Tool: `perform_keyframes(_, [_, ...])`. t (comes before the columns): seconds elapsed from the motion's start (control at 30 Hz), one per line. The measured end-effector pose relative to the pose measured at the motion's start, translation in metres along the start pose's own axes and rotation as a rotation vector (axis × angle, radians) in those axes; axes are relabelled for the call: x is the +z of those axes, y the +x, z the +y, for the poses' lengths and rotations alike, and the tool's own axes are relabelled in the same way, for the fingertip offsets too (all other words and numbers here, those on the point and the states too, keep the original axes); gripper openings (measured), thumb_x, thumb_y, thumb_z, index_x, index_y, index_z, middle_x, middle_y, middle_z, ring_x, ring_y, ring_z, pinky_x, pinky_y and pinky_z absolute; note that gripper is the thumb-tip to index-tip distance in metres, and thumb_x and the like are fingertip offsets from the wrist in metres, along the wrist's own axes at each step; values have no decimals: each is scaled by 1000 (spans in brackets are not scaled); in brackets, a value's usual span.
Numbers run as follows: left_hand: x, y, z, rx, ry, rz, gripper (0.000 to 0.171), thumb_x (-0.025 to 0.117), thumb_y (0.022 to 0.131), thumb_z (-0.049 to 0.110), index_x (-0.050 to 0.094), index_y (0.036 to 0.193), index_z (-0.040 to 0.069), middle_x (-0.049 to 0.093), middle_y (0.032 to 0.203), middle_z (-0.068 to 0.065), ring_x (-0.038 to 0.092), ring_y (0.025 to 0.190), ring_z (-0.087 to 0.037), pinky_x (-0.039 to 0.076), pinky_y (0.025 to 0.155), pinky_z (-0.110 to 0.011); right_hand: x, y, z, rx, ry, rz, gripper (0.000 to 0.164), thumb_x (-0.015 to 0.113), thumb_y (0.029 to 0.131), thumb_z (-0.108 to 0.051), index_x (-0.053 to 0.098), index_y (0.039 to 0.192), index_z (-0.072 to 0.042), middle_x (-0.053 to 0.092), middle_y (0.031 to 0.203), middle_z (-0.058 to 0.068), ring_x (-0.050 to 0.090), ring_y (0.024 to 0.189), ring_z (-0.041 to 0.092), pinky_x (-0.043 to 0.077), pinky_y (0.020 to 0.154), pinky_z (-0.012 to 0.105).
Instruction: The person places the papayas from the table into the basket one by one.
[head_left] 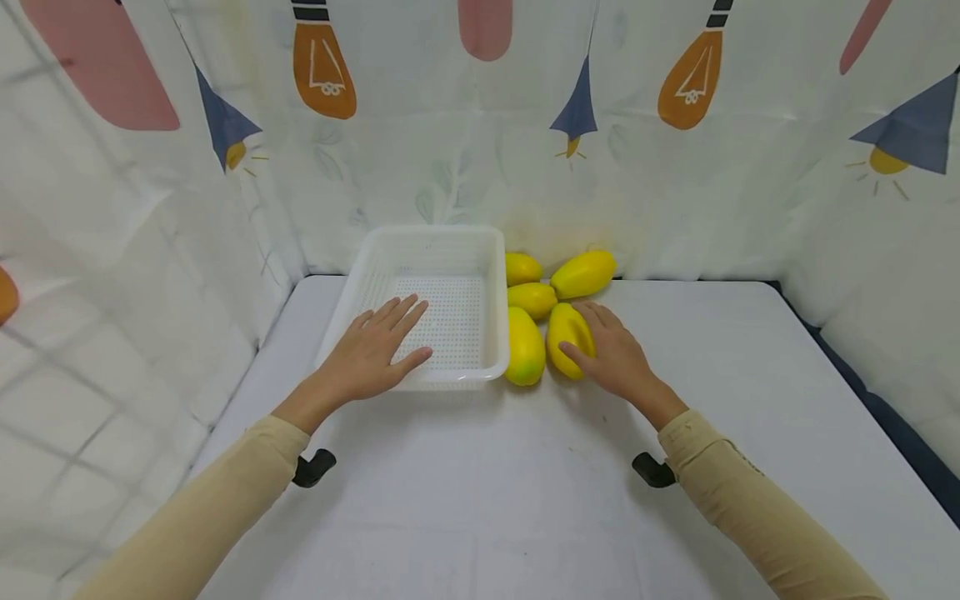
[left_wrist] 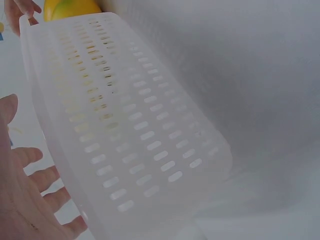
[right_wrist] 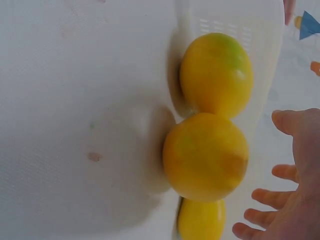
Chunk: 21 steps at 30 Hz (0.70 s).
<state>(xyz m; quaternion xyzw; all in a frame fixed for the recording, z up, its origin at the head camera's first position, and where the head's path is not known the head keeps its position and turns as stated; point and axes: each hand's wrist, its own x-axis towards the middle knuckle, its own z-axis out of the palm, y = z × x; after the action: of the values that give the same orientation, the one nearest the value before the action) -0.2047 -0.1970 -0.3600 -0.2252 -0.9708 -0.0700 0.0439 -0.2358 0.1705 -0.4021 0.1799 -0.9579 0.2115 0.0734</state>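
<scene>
In the head view my left hand hovers over the near left part of a white plastic basket, its fingers spread and holding nothing. The left wrist view shows those fingers by the rim of the perforated basket wall. My right hand reaches over the right side of a plump yellow mango-like fruit, with thumb and fingers spread. In the right wrist view, the hand stands above this fruit, fingers not curled round it. A second yellow fruit with a greenish end lies between it and the basket.
Behind these two, more yellow fruits lie beside the basket's right wall. A white cloth covers the table. A printed white curtain hangs along the back and sides. Black curved pieces stick out by both cuffs.
</scene>
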Motion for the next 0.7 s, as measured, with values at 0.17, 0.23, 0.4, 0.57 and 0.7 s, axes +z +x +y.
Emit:
perform_keyframes(0.17, [-1, 0, -2, -6, 5, 10, 73, 45, 97, 52, 20, 154, 15, 20, 161, -10, 20, 148, -35, 20, 114, -62, 0, 0, 2, 4, 12, 1, 71, 59, 93, -44, 33, 147, -7, 34, 152, 17, 33, 140, 34, 32, 111, 56])
perform_keyframes(0.23, [0, 0, -3, -6, 3, 16, 73, 45, 97, 52, 20, 154, 14, 20, 161, -11, 21, 148, -35, 20, 113, -62, -1, -1, 2, 5, 19, 5, 71, 60, 93, -43, 33, 147, -7, 34, 152, 17, 33, 140, 34, 32, 111, 56])
perform_keyframes(0.4, [0, -2, -7, -16, -10, 19, 73, 45, 97, 52, 20, 154, 14, 21, 161, -12, 21, 147, -36, 20, 113, -62, 1, -1, 5, 16, 27, 5, 71, 59, 93, -44, 32, 148, -8, 33, 153, 15, 33, 140, 34, 33, 111, 56])
perform_keyframes(0.57, [0, -4, -13, -30, -21, 20, 72, 44, 98, 52, 20, 154, 14, 21, 161, -12, 21, 147, -36, 20, 114, -61, 3, -1, 8, 26, 29, 3, 72, 59, 93, -45, 32, 148, -7, 33, 153, 16, 33, 140, 35, 33, 110, 56])
perform_keyframes(0.7, [0, -5, -17, -45, -27, 22, 72, 44, 98, 51, 19, 154, 14, 21, 161, -12, 21, 147, -37, 20, 114, -61, 5, -1, 10, 40, 38, -9, 73, 58, 93, -46, 30, 149, -7, 32, 154, 16, 33, 140, 36, 32, 110, 56])
